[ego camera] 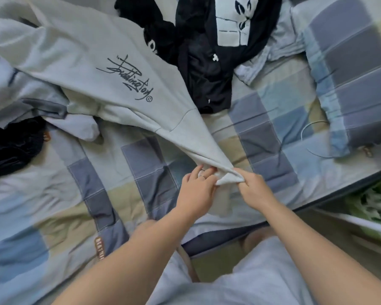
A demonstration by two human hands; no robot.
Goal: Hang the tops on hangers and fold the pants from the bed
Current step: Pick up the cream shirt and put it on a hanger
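Observation:
A pale grey sweatshirt [92,62] with black script lettering lies stretched across the checked bed, one end drawn to a point near the bed's front edge. My right hand [251,186] grips that bunched end in a fist. My left hand [198,188], with a ring on one finger, pinches the same fabric just to the left. Behind the sweatshirt lies a black top [207,62] with a white block print. A dark garment [11,146] sits at the left edge.
The bed has a blue, grey and beige checked cover [141,155]. A matching pillow [350,69] lies at the right, with a thin cable [306,137] beside it. Light blue cloth [268,53] is bunched behind. A white box of green items [372,205] stands off the bed's right side.

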